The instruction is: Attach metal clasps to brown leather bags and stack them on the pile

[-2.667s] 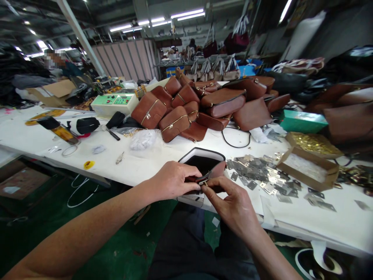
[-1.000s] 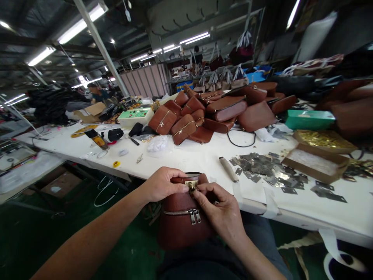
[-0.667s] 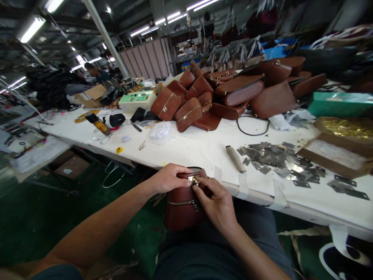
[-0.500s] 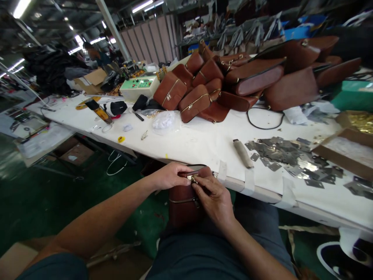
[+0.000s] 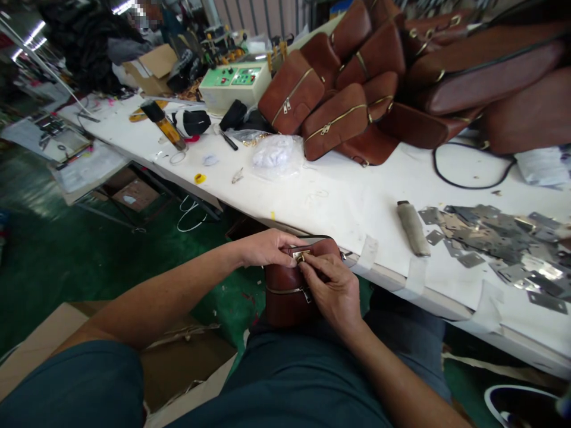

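Note:
A brown leather bag (image 5: 285, 303) rests against my lap at the table's edge, its zipper facing up toward me. My left hand (image 5: 272, 248) grips the bag's upper part, with the thumb beside a gold metal clasp (image 5: 301, 255). From the other side, my right hand (image 5: 332, 285) pinches the clasp's small turning piece between thumb and fingers. The fingertips partly hide the clasp. Below them a zipper with a metal pull (image 5: 307, 294) crosses the bag.
Brown leather bags (image 5: 339, 119) are heaped on the white table (image 5: 348, 202). To the right lie a cloth-wrapped tool (image 5: 413, 229) and scattered metal plates (image 5: 504, 238). A green-panelled machine (image 5: 234, 86) stands behind. An open cardboard box (image 5: 191, 362) is at lower left.
My view has tilted down and moved closer to the table, so the things on it look larger. Both hands stay on the bag and its clasp.

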`<state>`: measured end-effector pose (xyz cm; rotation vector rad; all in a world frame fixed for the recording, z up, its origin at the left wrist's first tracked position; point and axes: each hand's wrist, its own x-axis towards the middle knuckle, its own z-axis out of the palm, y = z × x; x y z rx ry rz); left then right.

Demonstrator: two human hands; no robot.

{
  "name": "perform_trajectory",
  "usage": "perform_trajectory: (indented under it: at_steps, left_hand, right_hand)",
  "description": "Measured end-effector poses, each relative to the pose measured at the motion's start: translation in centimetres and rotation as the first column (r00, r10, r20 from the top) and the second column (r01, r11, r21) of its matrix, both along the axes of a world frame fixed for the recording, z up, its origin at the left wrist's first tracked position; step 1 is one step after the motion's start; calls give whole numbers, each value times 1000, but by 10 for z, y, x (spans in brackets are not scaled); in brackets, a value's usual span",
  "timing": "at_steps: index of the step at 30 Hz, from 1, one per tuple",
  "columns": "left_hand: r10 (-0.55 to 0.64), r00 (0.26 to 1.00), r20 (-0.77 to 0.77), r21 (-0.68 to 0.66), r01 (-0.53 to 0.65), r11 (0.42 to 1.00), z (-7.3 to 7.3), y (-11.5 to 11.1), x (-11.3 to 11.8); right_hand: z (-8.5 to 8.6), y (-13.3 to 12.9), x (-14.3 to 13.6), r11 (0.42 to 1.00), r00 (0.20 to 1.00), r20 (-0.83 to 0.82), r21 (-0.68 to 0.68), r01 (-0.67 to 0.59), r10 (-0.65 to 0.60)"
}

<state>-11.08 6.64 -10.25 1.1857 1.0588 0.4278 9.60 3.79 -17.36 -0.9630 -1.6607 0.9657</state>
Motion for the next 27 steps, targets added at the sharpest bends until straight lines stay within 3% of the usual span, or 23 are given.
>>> perform_trajectory:
  at_steps: [13, 17, 19, 23, 27]
  left_hand:
    - [-69, 997, -40, 35, 71, 997, -2, -1, -2]
    - [-53, 986, -155, 231, 88, 969, 13, -11, 11]
    - [13, 956, -294, 422, 117, 899, 24, -21, 21]
    - [227, 772, -594, 682, 334, 650, 40, -46, 36]
    - [450, 645, -618, 786, 503, 359, 43, -65, 46]
  right_hand:
    - [-1, -1, -1, 997, 997, 77, 72, 3, -8]
    - [7, -4, 4, 1000, 999, -32, 12, -12, 12]
    - [16, -7, 7, 996, 996, -86, -93, 19, -27]
    - [35, -15, 11, 939, 971, -234, -343, -30, -55]
    - [48, -24, 14, 881, 926, -373, -453, -133, -52]
